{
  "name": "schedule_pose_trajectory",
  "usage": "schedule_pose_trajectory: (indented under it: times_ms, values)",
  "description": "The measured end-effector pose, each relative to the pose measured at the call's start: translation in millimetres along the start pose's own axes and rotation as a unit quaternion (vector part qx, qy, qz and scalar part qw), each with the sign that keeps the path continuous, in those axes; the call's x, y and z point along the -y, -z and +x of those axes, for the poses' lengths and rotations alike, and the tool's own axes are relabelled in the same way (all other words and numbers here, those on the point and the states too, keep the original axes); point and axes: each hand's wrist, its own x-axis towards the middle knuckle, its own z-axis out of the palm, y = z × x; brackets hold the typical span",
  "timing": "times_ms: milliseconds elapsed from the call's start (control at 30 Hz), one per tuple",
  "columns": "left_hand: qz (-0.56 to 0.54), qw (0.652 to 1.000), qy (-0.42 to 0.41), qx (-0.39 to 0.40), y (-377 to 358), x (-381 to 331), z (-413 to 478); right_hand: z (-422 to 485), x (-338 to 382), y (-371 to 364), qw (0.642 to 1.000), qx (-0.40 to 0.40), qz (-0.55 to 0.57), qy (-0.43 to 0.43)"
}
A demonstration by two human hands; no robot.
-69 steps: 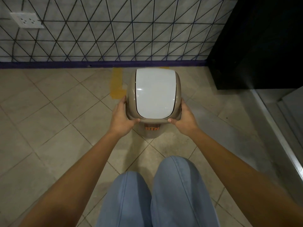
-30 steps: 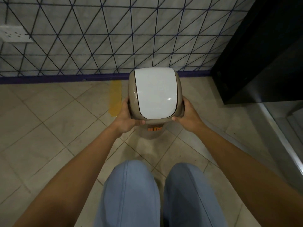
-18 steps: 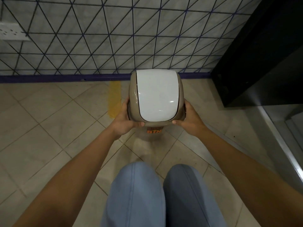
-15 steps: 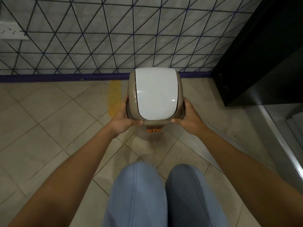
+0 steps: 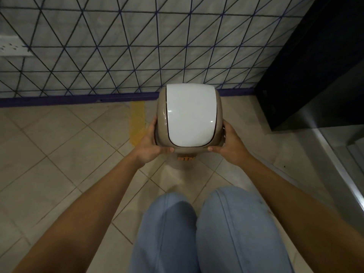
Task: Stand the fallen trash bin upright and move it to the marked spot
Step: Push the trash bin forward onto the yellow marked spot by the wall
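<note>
The trash bin [image 5: 189, 115] is upright, seen from above: a beige body with a white swing lid and an orange label low on its near side. My left hand [image 5: 152, 145] grips its left rim and my right hand [image 5: 229, 143] grips its right rim. A strip of yellow tape [image 5: 137, 123] marks the floor just left of the bin, running out from the wall. The bin hides the floor under it, so whether it touches the floor is unclear.
A tiled wall [image 5: 137, 46] with a purple skirting stands right behind the bin. A black cabinet [image 5: 323, 62] fills the right side, with a metal threshold [image 5: 338, 170] below it. A white socket [image 5: 11, 48] is on the wall at left. My knees [image 5: 206, 229] are below.
The bin, held in both hands, has moved a little away from me toward the wall. Both hands keep the same grip on its rim.
</note>
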Motion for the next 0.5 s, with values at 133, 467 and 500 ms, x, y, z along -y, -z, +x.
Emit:
schedule_pose_trajectory:
  times_ms: [133, 467, 500]
  values:
    - [-0.002, 1.000, 0.003, -0.017, 3.4, 0.6, 10.2, 12.4, 3.5, 2.0, 1.000, 0.002, -0.009, 0.017]
    - [0.014, 0.999, -0.006, -0.047, 8.3, -6.6, 25.3, 35.3, 8.8, 14.7, 0.999, 0.016, -0.029, 0.023]
    - [0.008, 0.999, -0.004, -0.051, 8.9, -7.7, 26.5, 38.1, 9.2, 15.5, 0.999, 0.018, -0.028, 0.024]
